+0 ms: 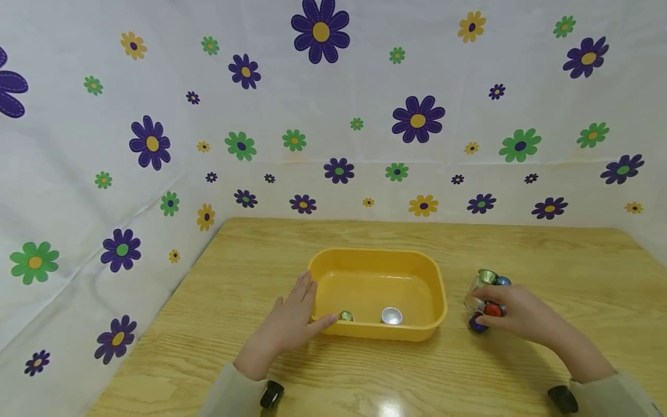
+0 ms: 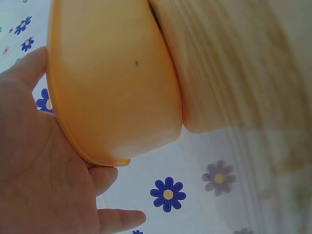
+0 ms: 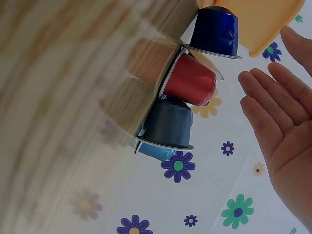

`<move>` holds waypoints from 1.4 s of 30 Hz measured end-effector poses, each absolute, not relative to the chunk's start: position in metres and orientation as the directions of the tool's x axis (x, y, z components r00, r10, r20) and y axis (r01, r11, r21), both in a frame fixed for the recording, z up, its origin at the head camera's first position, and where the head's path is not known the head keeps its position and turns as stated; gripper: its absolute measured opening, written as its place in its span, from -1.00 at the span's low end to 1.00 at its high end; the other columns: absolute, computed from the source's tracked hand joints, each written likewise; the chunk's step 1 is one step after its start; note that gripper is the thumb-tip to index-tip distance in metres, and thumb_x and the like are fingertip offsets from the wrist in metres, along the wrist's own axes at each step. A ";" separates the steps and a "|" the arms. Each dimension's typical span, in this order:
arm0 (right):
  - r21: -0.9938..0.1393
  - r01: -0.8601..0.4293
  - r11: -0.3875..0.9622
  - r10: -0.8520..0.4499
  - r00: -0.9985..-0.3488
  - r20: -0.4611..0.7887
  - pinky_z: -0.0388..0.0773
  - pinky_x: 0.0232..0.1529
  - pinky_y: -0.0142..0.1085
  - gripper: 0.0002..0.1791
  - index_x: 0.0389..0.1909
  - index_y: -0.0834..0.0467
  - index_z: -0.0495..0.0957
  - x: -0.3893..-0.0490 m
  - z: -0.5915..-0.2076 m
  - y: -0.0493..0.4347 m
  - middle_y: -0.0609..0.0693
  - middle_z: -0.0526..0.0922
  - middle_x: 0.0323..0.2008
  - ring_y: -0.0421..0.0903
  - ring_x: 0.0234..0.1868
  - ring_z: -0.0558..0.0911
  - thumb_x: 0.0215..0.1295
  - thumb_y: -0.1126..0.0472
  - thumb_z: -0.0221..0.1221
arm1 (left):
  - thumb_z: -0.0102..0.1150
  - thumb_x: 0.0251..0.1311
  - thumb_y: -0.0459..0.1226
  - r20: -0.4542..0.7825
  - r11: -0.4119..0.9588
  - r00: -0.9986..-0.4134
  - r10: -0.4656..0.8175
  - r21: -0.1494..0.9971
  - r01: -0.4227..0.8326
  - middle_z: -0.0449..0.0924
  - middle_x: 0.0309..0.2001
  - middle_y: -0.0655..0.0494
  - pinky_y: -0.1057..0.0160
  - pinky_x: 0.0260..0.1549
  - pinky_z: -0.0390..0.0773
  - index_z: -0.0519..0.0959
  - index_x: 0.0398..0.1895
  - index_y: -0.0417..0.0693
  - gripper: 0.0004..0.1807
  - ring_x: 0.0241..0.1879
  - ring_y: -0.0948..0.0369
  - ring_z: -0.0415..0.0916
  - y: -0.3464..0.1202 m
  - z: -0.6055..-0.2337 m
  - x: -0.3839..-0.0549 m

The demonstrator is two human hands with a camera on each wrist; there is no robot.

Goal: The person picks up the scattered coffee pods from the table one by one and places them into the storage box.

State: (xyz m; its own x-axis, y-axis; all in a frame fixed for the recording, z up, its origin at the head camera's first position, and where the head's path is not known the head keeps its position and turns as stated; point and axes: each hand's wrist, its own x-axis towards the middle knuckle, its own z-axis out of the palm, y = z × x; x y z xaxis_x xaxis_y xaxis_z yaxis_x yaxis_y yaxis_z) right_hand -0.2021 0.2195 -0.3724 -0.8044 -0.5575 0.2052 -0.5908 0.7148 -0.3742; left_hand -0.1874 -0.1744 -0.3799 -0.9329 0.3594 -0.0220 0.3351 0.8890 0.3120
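Right of centre in the head view, a cluster of capsules point(image 1: 493, 310) sits on the table point(image 1: 365, 370); the right hand point(image 1: 526, 317) is over it, fingers extended and holding none. The step seems to be picking one out, which calls for a pinch sparing its neighbours. At lower centre, the yellow tub point(image 1: 375, 331) holds a green capsule point(image 1: 346, 316) and a silver capsule point(image 1: 392, 315); the left hand point(image 1: 292, 322) rests loosely against its rim, fingers straight.

Your right hand point(image 3: 287, 129), fingers point(image 3: 265, 102) extended, was near a dark-blue coffee capsule point(image 3: 214, 31), a red capsule point(image 3: 191, 82), a slate-blue capsule point(image 3: 169, 124) and a light-blue capsule point(image 3: 157, 151).
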 end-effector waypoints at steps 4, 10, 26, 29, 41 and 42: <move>-0.369 -0.583 0.723 -0.563 -0.808 0.174 0.49 -0.39 -0.32 -0.64 -0.18 0.24 0.55 -0.204 -0.372 0.219 0.05 0.61 -0.24 -0.17 -0.35 0.53 -0.04 0.19 0.30 | -0.26 0.13 0.27 -0.025 0.890 -0.933 0.359 0.309 0.335 -0.32 0.36 -0.14 -0.23 0.08 -0.02 -0.05 0.31 -0.35 -0.04 0.33 0.04 -0.34 -0.175 -0.379 -0.188; -0.339 -0.588 0.735 -0.583 -0.802 0.128 0.50 -0.27 -0.24 -0.61 -0.14 0.24 0.55 -0.208 -0.375 0.219 0.05 0.60 -0.19 -0.08 -0.24 0.56 -0.02 0.17 0.29 | -0.27 0.13 0.27 -0.015 0.891 -0.933 0.360 0.302 0.339 -0.33 0.36 -0.14 -0.24 0.07 -0.02 -0.05 0.31 -0.36 -0.04 0.33 0.04 -0.35 -0.174 -0.378 -0.189; -0.389 -0.550 0.739 -0.592 -0.806 0.015 0.27 -0.59 -0.44 -0.69 -0.22 0.19 0.53 -0.210 -0.379 0.217 -0.22 0.35 -0.59 -0.32 -0.58 0.29 -0.03 0.22 0.29 | -0.26 0.13 0.26 -0.025 0.890 -0.934 0.357 0.314 0.331 -0.32 0.36 -0.14 -0.24 0.07 -0.01 -0.04 0.31 -0.35 -0.05 0.32 0.04 -0.33 -0.174 -0.377 -0.187; -0.368 -0.548 0.751 -0.588 -0.809 0.006 0.28 -0.58 -0.43 -0.69 -0.23 0.20 0.53 -0.210 -0.379 0.215 -0.22 0.38 -0.57 -0.32 -0.57 0.29 -0.05 0.24 0.30 | -0.24 0.14 0.25 -0.024 0.888 -0.934 0.358 0.317 0.332 -0.32 0.36 -0.14 -0.24 0.07 -0.02 -0.04 0.31 -0.36 -0.05 0.32 0.03 -0.32 -0.173 -0.376 -0.187; -0.252 -0.591 0.767 -0.608 -0.794 0.011 0.51 -0.36 -0.22 -0.71 -0.35 0.17 0.53 -0.207 -0.381 0.209 -0.04 0.59 -0.36 -0.09 -0.34 0.57 -0.18 0.35 0.36 | -0.23 0.14 0.25 -0.023 0.891 -0.935 0.354 0.311 0.330 -0.31 0.36 -0.14 -0.24 0.07 -0.01 -0.04 0.31 -0.36 -0.05 0.32 0.03 -0.32 -0.173 -0.377 -0.186; -0.243 -0.598 0.764 -0.613 -0.790 0.014 0.51 -0.36 -0.22 -0.71 -0.36 0.17 0.53 -0.207 -0.382 0.209 -0.04 0.59 -0.36 -0.08 -0.35 0.57 -0.19 0.35 0.36 | -0.24 0.14 0.25 -0.025 0.892 -0.935 0.353 0.310 0.329 -0.31 0.36 -0.14 -0.23 0.07 -0.01 -0.04 0.31 -0.36 -0.05 0.32 0.03 -0.32 -0.173 -0.377 -0.186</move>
State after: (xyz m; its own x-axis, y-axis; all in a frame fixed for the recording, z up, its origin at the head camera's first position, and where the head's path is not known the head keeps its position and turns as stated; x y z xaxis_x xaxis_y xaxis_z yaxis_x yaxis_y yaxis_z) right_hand -0.2069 0.2087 -0.3818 -0.7897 -0.6133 0.0145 -0.5978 0.7641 -0.2426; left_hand -0.1863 -0.1730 -0.3768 -0.9352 0.3532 -0.0247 0.3287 0.8920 0.3102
